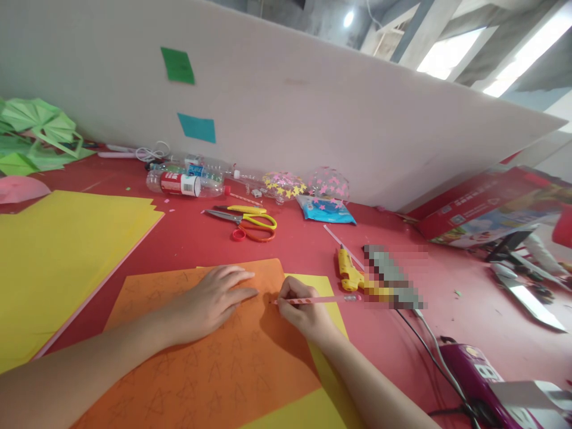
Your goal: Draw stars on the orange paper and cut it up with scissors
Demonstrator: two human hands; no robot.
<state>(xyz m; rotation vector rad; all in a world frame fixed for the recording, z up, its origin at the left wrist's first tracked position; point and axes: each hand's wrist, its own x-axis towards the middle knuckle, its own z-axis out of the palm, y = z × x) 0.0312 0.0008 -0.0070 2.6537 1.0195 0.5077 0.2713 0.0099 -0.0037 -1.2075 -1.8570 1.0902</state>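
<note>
An orange sheet of paper [214, 381] with rows of pencilled stars lies on a yellow sheet [308, 411] in front of me. My left hand [217, 301] rests flat on the orange sheet, its fingers stretched out and slightly apart. Between the thumb and fingers of my right hand [306, 307] is a pink pencil [333, 299] with an eraser end. Its tip points left and is at the paper's upper right part, a short way from my left fingertips. Whether the tip touches the paper I cannot tell.
Beyond the paper lie scissors [250, 221], a yellow cutter [245, 210], a red cap [238, 235] and plastic bottles [179, 183]. A yellow glue gun [348, 271] is at right, near a purple power strip [478, 369]. Yellow sheets [67, 250] are stacked left.
</note>
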